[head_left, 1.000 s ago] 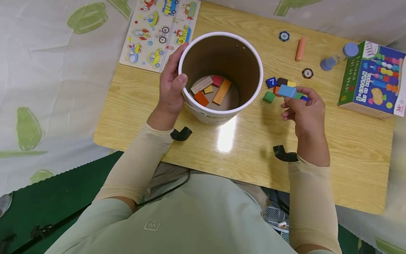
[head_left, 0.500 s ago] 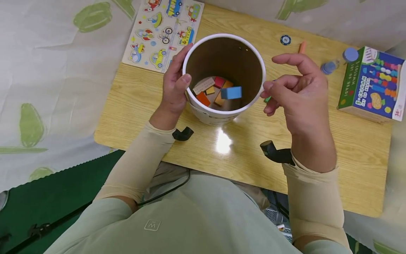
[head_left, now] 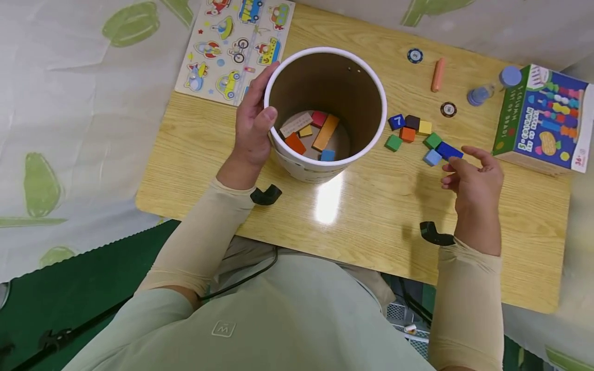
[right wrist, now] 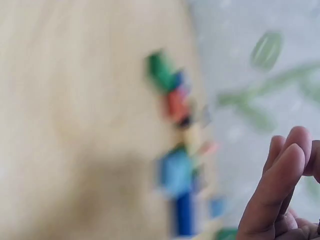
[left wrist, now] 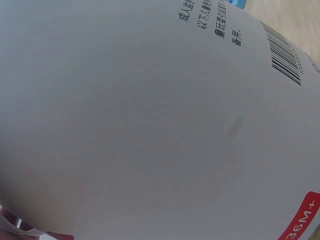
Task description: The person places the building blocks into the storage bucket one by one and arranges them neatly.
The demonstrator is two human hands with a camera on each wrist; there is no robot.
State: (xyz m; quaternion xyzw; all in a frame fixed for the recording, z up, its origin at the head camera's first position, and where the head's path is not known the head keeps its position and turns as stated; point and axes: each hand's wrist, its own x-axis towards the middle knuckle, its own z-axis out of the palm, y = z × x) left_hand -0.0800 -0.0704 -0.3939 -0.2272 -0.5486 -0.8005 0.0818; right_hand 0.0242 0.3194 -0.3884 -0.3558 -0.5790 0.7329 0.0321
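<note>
A white cardboard bucket stands on the table, and its printed wall fills the left wrist view. My left hand grips its left side, thumb at the rim. On the bucket's floor lie several toy blocks, including a long orange block and a light blue block. My right hand hovers at the right with nothing held, its fingertips close by a dark blue block. Touching that block are a light blue cube and a green block.
More small blocks, among them an orange cube, lie right of the bucket. Behind them are two poker chips, an orange stick and a small clear-and-blue bottle. A bead-set box stands far right; a vehicle puzzle board lies back left.
My right hand carried a light blue block over the bucket and let it fall in, then moved back right to the blocks on the table. My left hand stays on the bucket.
</note>
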